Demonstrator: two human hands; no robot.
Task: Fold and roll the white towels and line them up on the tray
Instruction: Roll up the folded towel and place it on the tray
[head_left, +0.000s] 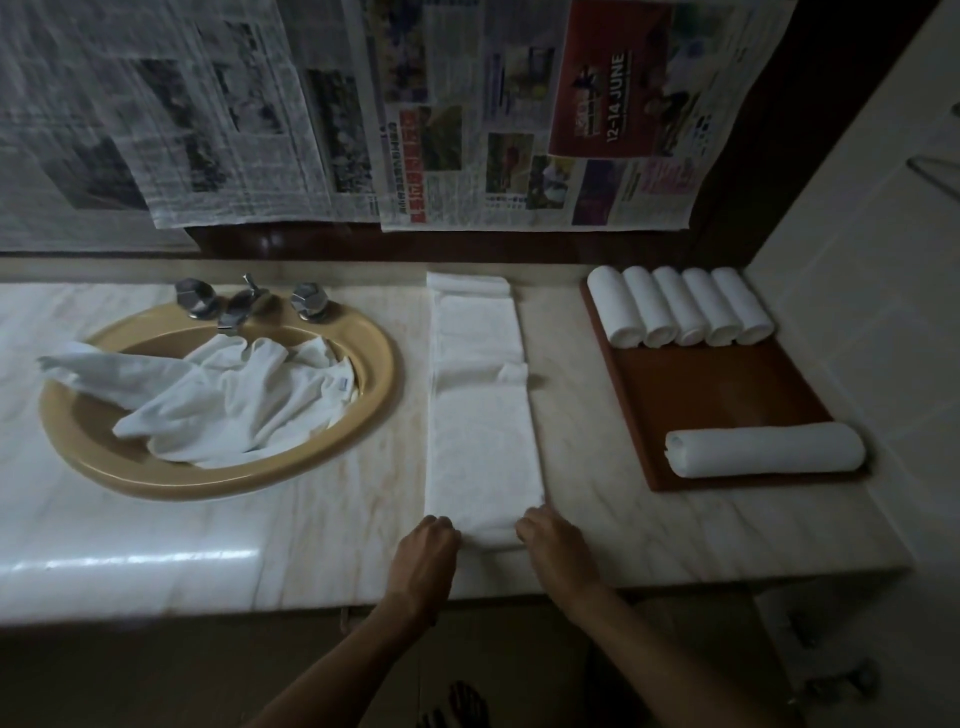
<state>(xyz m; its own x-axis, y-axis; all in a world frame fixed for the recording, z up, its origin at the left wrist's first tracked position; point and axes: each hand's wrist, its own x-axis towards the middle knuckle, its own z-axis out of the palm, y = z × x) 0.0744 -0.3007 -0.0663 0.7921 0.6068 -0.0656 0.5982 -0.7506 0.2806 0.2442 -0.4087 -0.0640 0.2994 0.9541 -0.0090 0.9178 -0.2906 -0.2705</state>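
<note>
A white towel lies folded into a long narrow strip on the marble counter, running away from me. Its near end is curled into a small roll. My left hand grips the roll's left side and my right hand grips its right side, fingers curled over it. A brown tray sits to the right. Several rolled towels stand in a row at its far end. One larger rolled towel lies crosswise at its near end.
A tan sink on the left holds a heap of crumpled white towels, with chrome taps behind. Newspaper sheets cover the wall. A tiled wall bounds the counter on the right. The counter's front edge is by my wrists.
</note>
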